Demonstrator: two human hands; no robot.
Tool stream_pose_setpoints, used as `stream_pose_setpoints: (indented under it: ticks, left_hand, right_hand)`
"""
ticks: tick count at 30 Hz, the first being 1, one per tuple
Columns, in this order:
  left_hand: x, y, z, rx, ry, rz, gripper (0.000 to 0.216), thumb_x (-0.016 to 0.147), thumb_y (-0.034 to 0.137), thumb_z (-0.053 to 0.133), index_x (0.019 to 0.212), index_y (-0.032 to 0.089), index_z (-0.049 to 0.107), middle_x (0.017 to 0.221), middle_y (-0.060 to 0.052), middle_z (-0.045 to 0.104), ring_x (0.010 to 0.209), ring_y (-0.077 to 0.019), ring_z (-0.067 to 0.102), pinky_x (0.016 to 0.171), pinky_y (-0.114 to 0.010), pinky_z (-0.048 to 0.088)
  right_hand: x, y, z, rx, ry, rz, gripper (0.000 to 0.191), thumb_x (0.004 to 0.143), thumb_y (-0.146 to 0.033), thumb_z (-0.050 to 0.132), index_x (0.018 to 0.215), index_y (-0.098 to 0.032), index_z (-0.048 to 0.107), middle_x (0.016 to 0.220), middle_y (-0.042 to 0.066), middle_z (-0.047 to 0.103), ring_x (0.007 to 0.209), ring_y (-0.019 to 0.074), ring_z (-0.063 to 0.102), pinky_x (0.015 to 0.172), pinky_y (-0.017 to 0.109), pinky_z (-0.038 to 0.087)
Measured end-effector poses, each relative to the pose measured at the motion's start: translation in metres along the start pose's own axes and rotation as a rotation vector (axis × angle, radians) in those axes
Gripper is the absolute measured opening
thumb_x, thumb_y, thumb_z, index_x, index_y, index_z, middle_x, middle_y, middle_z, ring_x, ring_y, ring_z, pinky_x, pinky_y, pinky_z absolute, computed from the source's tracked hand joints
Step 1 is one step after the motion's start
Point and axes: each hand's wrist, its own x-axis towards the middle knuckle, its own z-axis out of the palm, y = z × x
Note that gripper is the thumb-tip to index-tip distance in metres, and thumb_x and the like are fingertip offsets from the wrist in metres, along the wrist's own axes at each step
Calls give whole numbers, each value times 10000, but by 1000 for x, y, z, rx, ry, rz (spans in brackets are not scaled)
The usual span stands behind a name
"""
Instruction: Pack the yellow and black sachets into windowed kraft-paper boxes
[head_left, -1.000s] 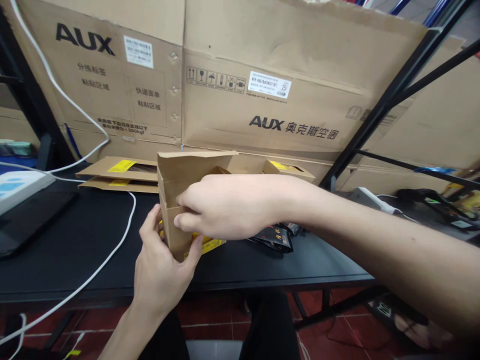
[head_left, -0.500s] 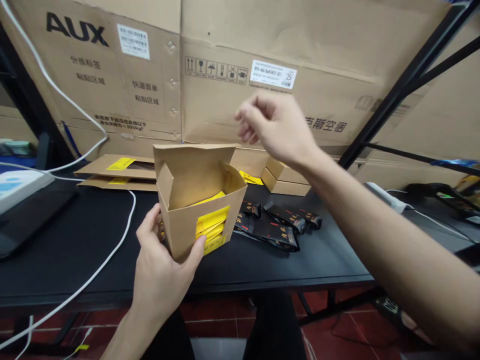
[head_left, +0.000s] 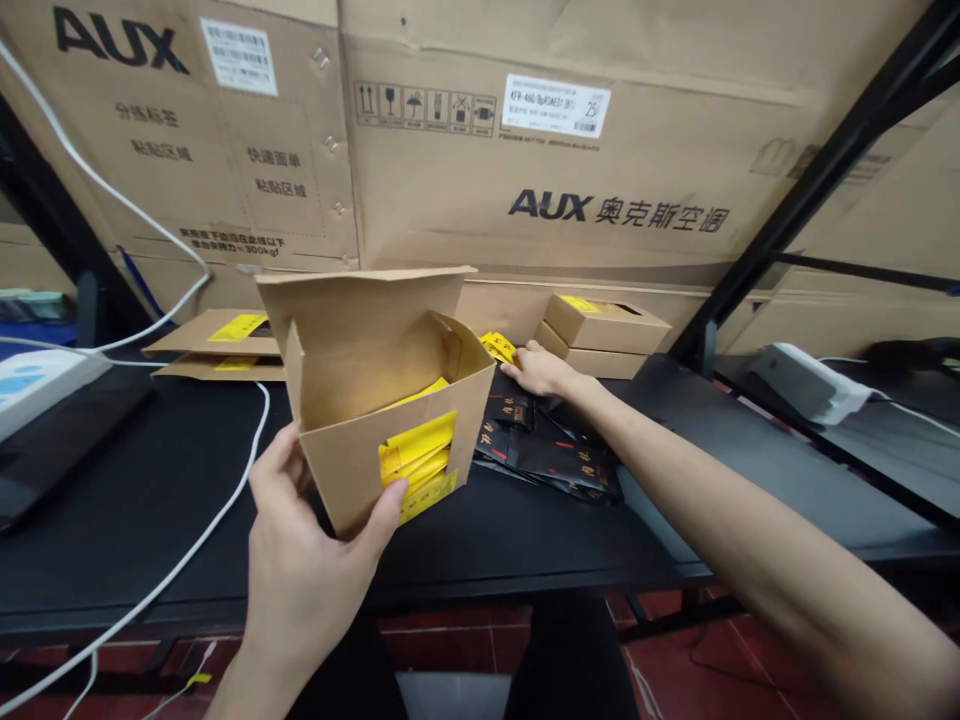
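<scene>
My left hand (head_left: 319, 530) holds an open cardboard box (head_left: 322, 470) by its lower left corner, thumb on the front. The box is tilted, its lid flap raised. Yellow packets (head_left: 420, 450) show through its front window and at the mouth. Past the box's right side, my right hand (head_left: 541, 368) reaches to a small pile of yellow sachets (head_left: 497, 346) at the back of the table. Its fingers are closed at the near edge of the pile; the fingertips are partly hidden. Black packets (head_left: 555, 450) with orange print lie just below that hand.
Two closed small boxes (head_left: 600, 335) are stacked at the back right. Flattened boxes (head_left: 202, 335) lie at the left, near a white cable (head_left: 251, 470) and a dark flat device (head_left: 67, 440). Large cartons (head_left: 435, 200) stand behind; a white power strip (head_left: 814, 382) lies at right.
My right hand has come down from above the box to the yellow sachets at the back. The box, still in my left hand, appears slightly nearer and further left.
</scene>
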Motion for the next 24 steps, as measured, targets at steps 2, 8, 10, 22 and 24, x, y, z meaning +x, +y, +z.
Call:
stream_pose_setpoints:
  ticks: [2, 8, 10, 22, 24]
  left_hand:
    - [1, 1, 1, -16, 21, -15, 931, 692, 597, 830, 1420, 162, 446, 1296, -194, 703, 1101, -359, 775, 868, -482, 689]
    - [1, -1, -1, 14, 49, -10, 916, 659, 612, 851, 1375, 179, 479, 1221, -173, 721, 1047, -351, 781, 808, -466, 693]
    - [1, -3, -1, 34, 48, -5, 896, 663, 630, 844, 1353, 186, 485, 1195, -162, 721, 1016, -346, 784, 770, -454, 691]
    - [1, 3, -5, 134, 30, -79, 779, 643, 701, 783, 1188, 258, 445, 1093, -120, 675, 976, -396, 746, 697, -519, 619]
    - [1, 5, -4, 137, 38, -86, 769, 628, 708, 770, 1157, 268, 426, 1098, -121, 659, 988, -407, 733, 709, -534, 606]
  right_hand:
    - [-7, -2, -1, -13, -4, -13, 542, 1074, -460, 473, 1298, -31, 719, 1398, 290, 613, 1172, 342, 710, 1073, 419, 503]
    - [-32, 3, 0, -8, 55, -21, 398, 1052, -414, 572, 1252, -106, 724, 1319, 207, 698, 1214, 311, 699, 1051, 374, 511]
    - [-36, 6, 1, -2, 76, -7, 358, 1050, -383, 574, 1247, -116, 708, 1309, 192, 721, 1234, 308, 693, 1034, 373, 515]
    - [-55, 4, -7, -17, 153, 127, 441, 1018, -204, 447, 1431, -77, 538, 1233, 276, 745, 1185, 378, 731, 920, 443, 549]
    - [-56, 8, -7, -17, 155, 137, 421, 1006, -181, 465, 1404, -92, 568, 1237, 266, 749, 1183, 366, 736, 918, 431, 557]
